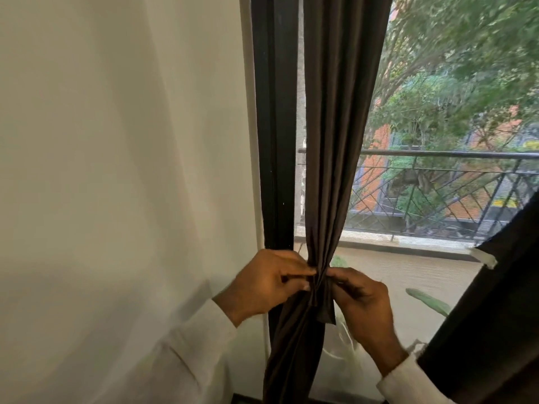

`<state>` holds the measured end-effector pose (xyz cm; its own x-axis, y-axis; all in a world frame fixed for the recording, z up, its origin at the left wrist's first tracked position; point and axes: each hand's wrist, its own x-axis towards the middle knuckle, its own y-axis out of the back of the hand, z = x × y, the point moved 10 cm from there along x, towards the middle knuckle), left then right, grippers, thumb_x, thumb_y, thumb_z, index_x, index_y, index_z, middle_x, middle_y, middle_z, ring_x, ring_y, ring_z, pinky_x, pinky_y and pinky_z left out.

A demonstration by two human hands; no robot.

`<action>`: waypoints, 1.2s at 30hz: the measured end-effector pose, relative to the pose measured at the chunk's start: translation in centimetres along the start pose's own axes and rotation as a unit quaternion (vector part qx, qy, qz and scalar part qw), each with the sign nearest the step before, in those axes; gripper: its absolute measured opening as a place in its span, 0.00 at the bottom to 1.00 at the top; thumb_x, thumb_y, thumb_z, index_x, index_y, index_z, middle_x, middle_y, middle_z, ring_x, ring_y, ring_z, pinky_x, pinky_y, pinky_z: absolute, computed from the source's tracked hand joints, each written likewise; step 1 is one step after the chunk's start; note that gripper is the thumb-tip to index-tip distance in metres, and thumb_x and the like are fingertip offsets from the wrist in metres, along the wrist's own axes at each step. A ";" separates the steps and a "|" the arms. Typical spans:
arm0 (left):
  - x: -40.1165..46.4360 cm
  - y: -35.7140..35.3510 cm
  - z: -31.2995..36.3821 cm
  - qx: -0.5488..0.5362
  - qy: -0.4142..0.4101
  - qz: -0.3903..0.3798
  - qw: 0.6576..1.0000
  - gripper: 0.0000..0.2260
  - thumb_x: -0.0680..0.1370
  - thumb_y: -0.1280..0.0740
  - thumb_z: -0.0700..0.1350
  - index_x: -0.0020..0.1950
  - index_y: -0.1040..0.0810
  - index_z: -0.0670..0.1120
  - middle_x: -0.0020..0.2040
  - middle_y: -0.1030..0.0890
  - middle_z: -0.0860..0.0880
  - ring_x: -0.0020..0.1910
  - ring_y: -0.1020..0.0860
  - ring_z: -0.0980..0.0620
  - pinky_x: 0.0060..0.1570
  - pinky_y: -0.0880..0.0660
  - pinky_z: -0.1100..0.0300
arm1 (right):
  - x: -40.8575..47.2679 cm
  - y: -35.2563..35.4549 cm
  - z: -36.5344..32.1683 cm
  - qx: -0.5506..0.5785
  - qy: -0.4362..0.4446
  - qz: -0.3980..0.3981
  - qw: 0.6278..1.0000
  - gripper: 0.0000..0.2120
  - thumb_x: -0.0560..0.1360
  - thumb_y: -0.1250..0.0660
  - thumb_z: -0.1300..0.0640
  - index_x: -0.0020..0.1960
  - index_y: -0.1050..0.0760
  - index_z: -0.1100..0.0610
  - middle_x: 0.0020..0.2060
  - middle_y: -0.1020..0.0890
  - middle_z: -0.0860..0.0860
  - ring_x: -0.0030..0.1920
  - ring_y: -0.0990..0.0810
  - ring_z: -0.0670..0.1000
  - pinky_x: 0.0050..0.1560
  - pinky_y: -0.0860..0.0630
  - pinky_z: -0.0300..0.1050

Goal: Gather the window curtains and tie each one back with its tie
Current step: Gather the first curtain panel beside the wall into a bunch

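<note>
A dark grey curtain (335,147) hangs gathered into a narrow bunch beside the black window frame (274,126). A tie (323,304) of the same dark cloth wraps the bunch at waist height, one short end hanging below. My left hand (268,281) pinches the tie on the left side of the bunch. My right hand (361,304) pinches it on the right side. Both sleeves are white. A second dark curtain (495,301) crosses the lower right corner, with a pale tab (484,259) at its edge.
A plain white wall (116,170) fills the left half. Through the glass are a balcony floor, a metal railing (437,185), trees and an orange building. Green leaves of a plant (428,301) show low outside.
</note>
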<state>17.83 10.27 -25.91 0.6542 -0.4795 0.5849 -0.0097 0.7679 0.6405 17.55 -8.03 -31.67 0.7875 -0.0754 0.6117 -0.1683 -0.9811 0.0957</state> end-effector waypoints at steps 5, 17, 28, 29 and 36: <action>-1.0 -1.5 6.3 0.279 -0.254 0.038 0.925 0.06 0.84 0.29 0.43 0.54 0.13 0.43 0.64 0.16 0.42 0.62 0.21 0.40 0.61 0.23 0.45 | 0.0 -0.7 -0.4 0.049 -0.038 0.020 0.998 0.30 0.74 0.27 0.76 0.49 0.11 0.38 0.43 0.11 0.44 0.46 0.12 0.47 0.50 0.17 0.37; 2.0 2.1 3.2 0.119 -0.043 0.143 0.982 0.04 0.84 0.27 0.44 0.55 0.13 0.48 0.45 0.16 0.53 0.44 0.22 0.52 0.46 0.23 0.47 | -0.5 -0.6 -2.5 0.070 0.038 0.073 0.994 0.11 0.78 0.28 0.69 0.57 0.13 0.58 0.56 0.15 0.55 0.60 0.16 0.61 0.63 0.19 0.56; 5.2 2.1 1.1 -0.038 0.077 0.055 0.995 0.04 0.79 0.23 0.45 0.53 0.10 0.49 0.44 0.11 0.55 0.44 0.12 0.53 0.49 0.15 0.44 | 4.1 0.9 -5.5 0.092 -0.023 0.018 0.995 0.27 0.70 0.21 0.72 0.64 0.20 0.52 0.33 0.14 0.52 0.39 0.14 0.47 0.54 0.19 0.38; 5.3 1.9 1.3 -0.025 0.071 0.042 0.996 0.05 0.79 0.23 0.44 0.54 0.10 0.50 0.45 0.11 0.56 0.45 0.13 0.54 0.50 0.15 0.45 | 4.4 0.8 -5.5 0.088 -0.036 0.007 0.995 0.26 0.70 0.20 0.71 0.64 0.19 0.53 0.32 0.15 0.52 0.38 0.15 0.46 0.54 0.18 0.39; 3.9 1.6 3.6 0.067 0.001 0.038 0.997 0.11 0.80 0.25 0.46 0.61 0.19 0.52 0.50 0.13 0.54 0.48 0.16 0.54 0.50 0.16 0.51 | 5.1 1.3 -5.6 0.064 -0.075 -0.012 0.995 0.05 0.69 0.19 0.69 0.41 0.13 0.62 0.32 0.12 0.51 0.32 0.15 0.44 0.39 0.22 0.32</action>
<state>17.61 8.13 -20.80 0.6500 -0.4214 0.6324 -0.1590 0.7384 0.6554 17.98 -8.73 -24.05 0.8716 -0.0685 0.4854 -0.0789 -0.9969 0.0012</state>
